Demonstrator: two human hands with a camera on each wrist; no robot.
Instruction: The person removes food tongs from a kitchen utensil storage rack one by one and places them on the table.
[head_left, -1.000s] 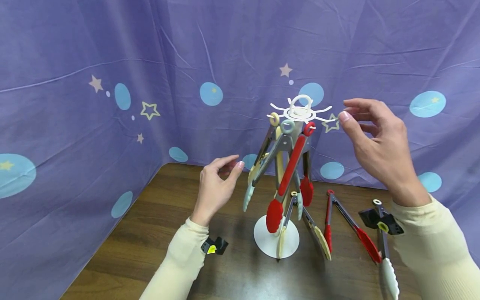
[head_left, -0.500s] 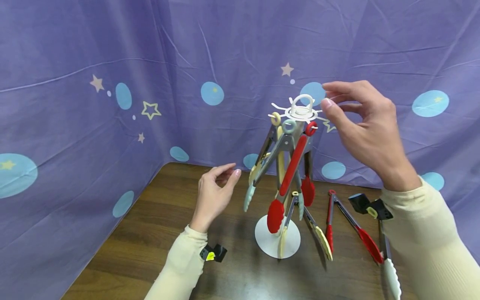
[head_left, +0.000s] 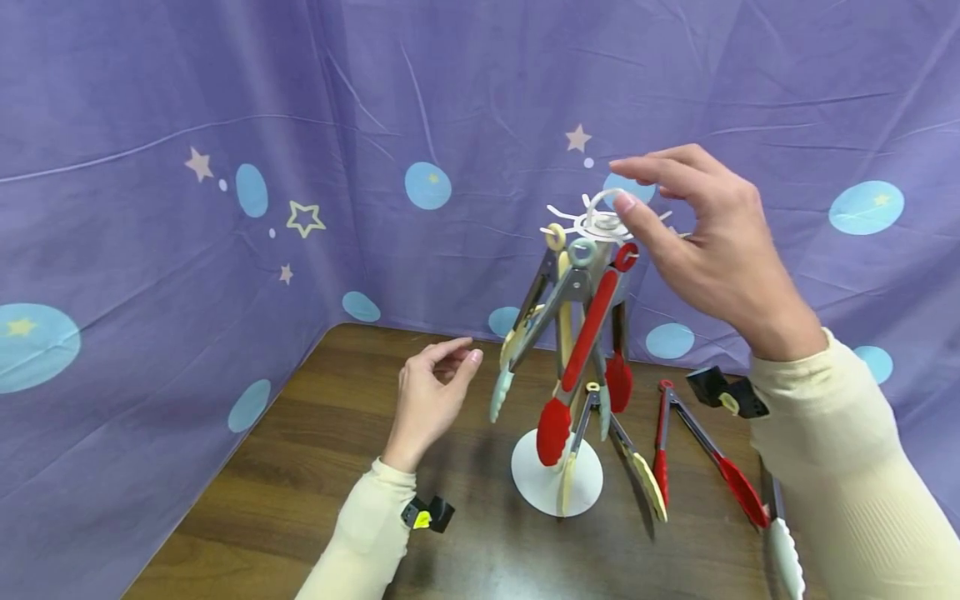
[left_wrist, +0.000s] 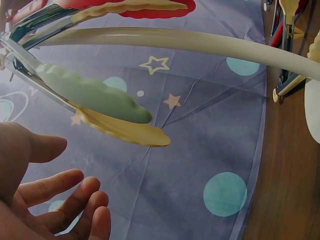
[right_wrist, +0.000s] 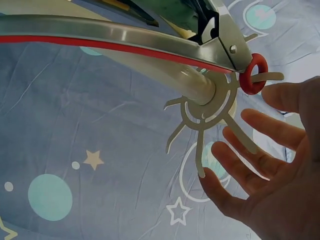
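Observation:
A white hanging rack [head_left: 557, 482] with hooks round its top stands on the table. Red tongs [head_left: 589, 329], pale green tongs [head_left: 501, 393] and yellow tongs [head_left: 555, 238] hang by their ring ends from it. My right hand [head_left: 720, 242] is at the rack's top, fingers loosely bent, thumb by the handle loop. In the right wrist view, fingers spread among the bare hooks [right_wrist: 200, 150], thumb close to the red ring [right_wrist: 245, 82]; contact is hard to tell. Left of the hanging tongs, my left hand [head_left: 429, 400] hovers with relaxed fingers, holding nothing.
Yellow-tipped tongs [head_left: 647, 483] stand spread by the rack's base. Farther right lie red tongs [head_left: 738, 487] and white-tipped tongs [head_left: 784, 554], the latter partly behind my right sleeve. A purple star-patterned curtain [head_left: 480, 100] encloses the table [head_left: 300, 467] at the back and left.
My right hand has moved left from beside the rack to its top, over the handle loop. The left hand has dropped slightly. The hanging tongs stay as they were.

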